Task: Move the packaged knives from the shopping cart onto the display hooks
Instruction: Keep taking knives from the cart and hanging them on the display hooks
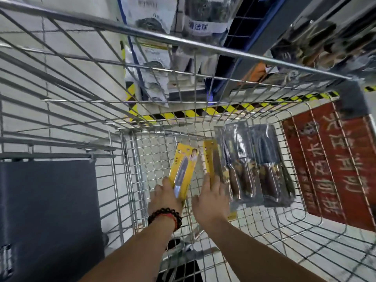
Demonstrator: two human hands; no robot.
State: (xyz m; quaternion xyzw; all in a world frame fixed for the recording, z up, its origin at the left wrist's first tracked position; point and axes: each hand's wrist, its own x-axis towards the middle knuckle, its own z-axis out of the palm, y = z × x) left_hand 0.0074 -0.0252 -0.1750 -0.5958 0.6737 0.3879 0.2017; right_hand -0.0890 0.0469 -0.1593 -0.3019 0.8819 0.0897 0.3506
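Both my hands reach down into the wire shopping cart [264, 231]. My left hand [165, 197], with a dark bead bracelet on the wrist, grips the lower end of a yellow packaged knife [184, 165] and tilts it up. My right hand [211, 197] rests on a second yellow packaged knife [209, 157], fingers spread over its lower part; whether it grips the pack I cannot tell. To the right lie clear packaged knives with brown handles [244, 165] and another clear pack [268, 165], overlapping on the cart floor.
A red sign with white characters [329, 165] covers the cart's right end. Beyond the cart's top rail [183, 40] hang packaged scouring balls [150, 19] and dark-handled goods [325, 41]. Yellow-black hazard tape [203, 111] marks the floor. A dark panel [46, 210] stands at left.
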